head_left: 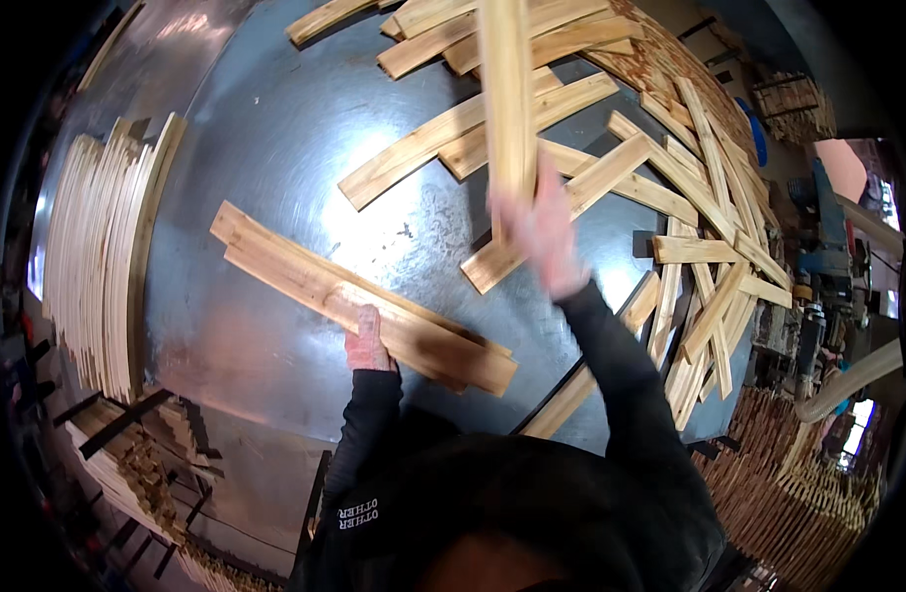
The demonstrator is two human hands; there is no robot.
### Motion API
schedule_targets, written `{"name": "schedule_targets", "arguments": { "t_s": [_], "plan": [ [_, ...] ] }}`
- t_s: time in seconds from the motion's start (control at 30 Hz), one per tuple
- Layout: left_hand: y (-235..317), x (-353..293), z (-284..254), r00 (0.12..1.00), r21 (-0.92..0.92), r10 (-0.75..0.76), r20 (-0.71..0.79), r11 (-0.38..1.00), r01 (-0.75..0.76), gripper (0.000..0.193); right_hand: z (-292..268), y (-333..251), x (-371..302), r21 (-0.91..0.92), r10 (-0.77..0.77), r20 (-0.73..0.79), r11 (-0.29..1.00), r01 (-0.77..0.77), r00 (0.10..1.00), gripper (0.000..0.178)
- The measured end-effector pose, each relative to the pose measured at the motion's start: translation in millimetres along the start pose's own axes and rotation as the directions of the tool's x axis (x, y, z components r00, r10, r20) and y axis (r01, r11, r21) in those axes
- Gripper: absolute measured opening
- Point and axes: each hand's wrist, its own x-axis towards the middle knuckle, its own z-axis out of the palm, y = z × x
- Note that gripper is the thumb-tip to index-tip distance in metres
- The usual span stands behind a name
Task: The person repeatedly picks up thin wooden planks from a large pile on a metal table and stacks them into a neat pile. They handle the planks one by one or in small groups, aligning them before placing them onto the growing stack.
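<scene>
My right hand is closed round the lower end of a long, pale wooden board, raised above the table and pointing away from me. Some smear blurs that hand. In front of me, a pair of overlapping wooden boards lies slanted, one slightly offset on the other. At their near edge my left hand grips them, thumb on top and the other fingers mostly hidden. Close to my right hand, a loose board rests across others on the metal table.
On the left, many thin boards stand packed in a neat row. A loose, crisscrossed heap of boards covers the table's right side, with more boards at the far edge. Stacked wood fills the lower right, beyond the table.
</scene>
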Motion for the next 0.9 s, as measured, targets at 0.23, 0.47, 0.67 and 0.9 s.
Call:
{"name": "schedule_targets", "arguments": {
  "t_s": [0.23, 0.47, 0.67, 0.9],
  "plan": [
    [18.4, -10.0, 20.2, 0.997, 0.163, -0.030, -0.075, 0.986, 0.042, 0.058, 25.8, 10.4, 220.2, -0.494, -0.096, 0.146, 0.855, 0.157, 0.985, 0.057],
    [14.8, -12.4, 23.9, 0.993, 0.119, -0.006, -0.119, 0.993, 0.020, 0.052, 108.5, 133.6, 117.1, -0.836, -0.190, 0.144, 0.501, 0.222, 0.971, 0.063],
    [31.2, -27.1, 22.8, 0.992, 0.205, -0.076, -0.103, 0.974, 0.096, 0.056, 42.5, 140.8, -14.4, -0.856, 0.104, -0.088, 0.501, -0.129, 0.991, 0.069],
    [24.5, -17.2, -9.4, 0.997, 0.556, 0.033, -0.070, 0.831, 0.012, 0.066, -31.5, 129.5, -139.9, -0.882, 0.475, -0.065, 0.383, -0.273, 0.878, 0.098]
  ]
}}
